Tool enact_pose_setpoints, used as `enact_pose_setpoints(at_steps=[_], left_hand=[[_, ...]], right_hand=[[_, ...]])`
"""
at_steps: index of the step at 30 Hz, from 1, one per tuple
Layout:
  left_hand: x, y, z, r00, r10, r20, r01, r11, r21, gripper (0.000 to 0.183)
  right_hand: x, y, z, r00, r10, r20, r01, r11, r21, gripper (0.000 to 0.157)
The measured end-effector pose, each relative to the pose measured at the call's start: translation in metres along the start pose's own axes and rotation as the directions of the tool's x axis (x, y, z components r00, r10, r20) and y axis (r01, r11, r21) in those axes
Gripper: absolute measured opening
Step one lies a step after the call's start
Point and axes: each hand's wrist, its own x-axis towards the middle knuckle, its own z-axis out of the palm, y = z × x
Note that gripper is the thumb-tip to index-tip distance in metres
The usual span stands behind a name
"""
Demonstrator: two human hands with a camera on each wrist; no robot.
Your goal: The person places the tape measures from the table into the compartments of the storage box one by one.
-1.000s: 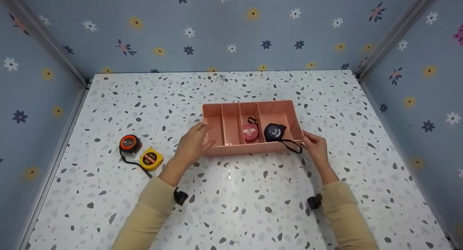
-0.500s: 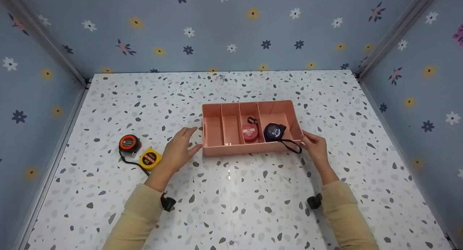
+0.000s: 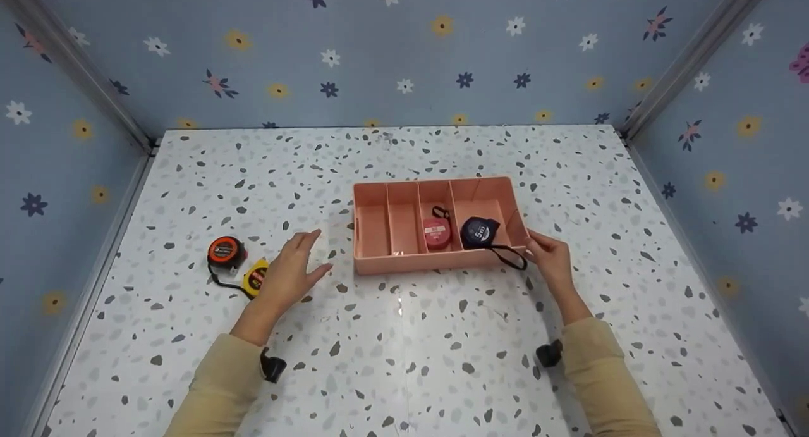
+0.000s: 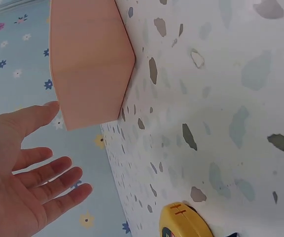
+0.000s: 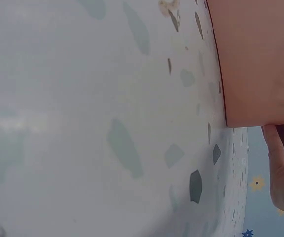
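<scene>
A pink divided storage box (image 3: 423,262) stands in the middle of the table. One narrow section holds a pink tape measure (image 3: 437,233); the wide right section holds a dark blue tape measure (image 3: 478,231), its black strap hanging over the front rim. My right hand (image 3: 551,260) holds the box at its front right corner, fingertips at the end wall in the right wrist view. My left hand (image 3: 287,276) is left of the box, fingers spread and holding nothing. It partly hides a yellow tape measure (image 3: 255,279) in the head view.
A black and orange tape measure (image 3: 226,252) with a black strap lies left of the yellow one. The speckled white table (image 3: 404,361) is enclosed by blue flowered panels (image 3: 379,57) at the back and both sides.
My left hand has come off the box's left end and moved left toward the yellow tape measure, now partly covering it. My right hand and the box have stayed put.
</scene>
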Motion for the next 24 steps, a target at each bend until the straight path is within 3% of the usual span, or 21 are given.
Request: enact_pose_setpoints(at_steps=[10,24], left_hand=[[-0.01,-0.022,-0.002,0.999,0.01,-0.045,-0.008,0.999,0.036,0.063],[-0.023,-0.058,-0.002,0.995,-0.099,0.0,0.099,0.995,-0.014,0.072]], right_hand=[[0.041,0.077,-0.01,0.993,-0.104,-0.058,0.108,0.991,0.081,0.039],[0.045,0.081,-0.01,0.991,-0.099,-0.087,0.105,0.992,0.068,0.037]])
